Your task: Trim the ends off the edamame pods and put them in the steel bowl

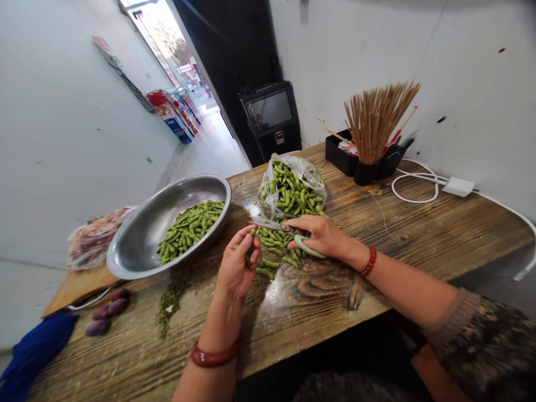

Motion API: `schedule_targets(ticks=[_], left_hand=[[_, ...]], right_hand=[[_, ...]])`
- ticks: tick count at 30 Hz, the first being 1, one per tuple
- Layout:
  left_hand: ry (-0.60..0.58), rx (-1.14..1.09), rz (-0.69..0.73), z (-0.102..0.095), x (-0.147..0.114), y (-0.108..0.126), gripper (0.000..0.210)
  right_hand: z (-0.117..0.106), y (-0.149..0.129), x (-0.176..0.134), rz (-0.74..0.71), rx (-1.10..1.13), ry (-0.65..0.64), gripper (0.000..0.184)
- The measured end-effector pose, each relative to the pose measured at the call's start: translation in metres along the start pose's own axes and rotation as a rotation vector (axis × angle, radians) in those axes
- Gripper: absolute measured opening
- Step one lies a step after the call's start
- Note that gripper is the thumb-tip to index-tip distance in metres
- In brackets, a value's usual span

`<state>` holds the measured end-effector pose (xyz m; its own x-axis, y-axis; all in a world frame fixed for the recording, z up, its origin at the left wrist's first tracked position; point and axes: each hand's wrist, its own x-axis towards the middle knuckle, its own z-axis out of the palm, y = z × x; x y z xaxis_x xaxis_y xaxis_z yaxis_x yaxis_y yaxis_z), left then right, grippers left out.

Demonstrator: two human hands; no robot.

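The left hand (235,262) pinched a slender green bean pod (253,231); the right hand (321,237) gripped pale-green-handled metal scissors (271,224), probably angled to put the blades by the pod. Uncounted loose green pods (274,239) lay close, seemingly for easy reach, on the brown wooden desk (310,312). Beyond: one clear plastic bag (309,174), one oval steel basin (140,237), four purplish ovals (118,306).

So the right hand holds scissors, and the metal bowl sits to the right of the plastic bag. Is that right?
Not quite: the metal bowl sits to the left of the plastic bag, as the head view shows. The right hand does hold scissors.
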<state>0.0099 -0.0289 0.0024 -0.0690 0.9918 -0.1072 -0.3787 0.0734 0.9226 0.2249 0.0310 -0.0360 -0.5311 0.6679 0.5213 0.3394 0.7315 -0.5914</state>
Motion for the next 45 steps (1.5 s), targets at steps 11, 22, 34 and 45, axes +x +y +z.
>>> schedule_targets(ticks=[11,22,34,45], left_hand=[[0.042,0.514,0.064,-0.003,0.005,-0.007,0.017],[-0.229,1.312,0.386,-0.009,0.006,-0.02,0.017],[0.02,0.811,0.191,-0.009,0.008,-0.011,0.014],[-0.055,0.113,-0.067,0.003,-0.002,-0.007,0.029]], right_hand=[[-0.003,0.0,0.001,0.012,0.004,0.017,0.045],[-0.004,-0.002,0.002,0.011,-0.008,0.023,0.047],[0.0,0.004,0.002,0.005,0.036,0.058,0.047],[-0.003,-0.005,0.0,-0.035,-0.079,-0.084,0.049]])
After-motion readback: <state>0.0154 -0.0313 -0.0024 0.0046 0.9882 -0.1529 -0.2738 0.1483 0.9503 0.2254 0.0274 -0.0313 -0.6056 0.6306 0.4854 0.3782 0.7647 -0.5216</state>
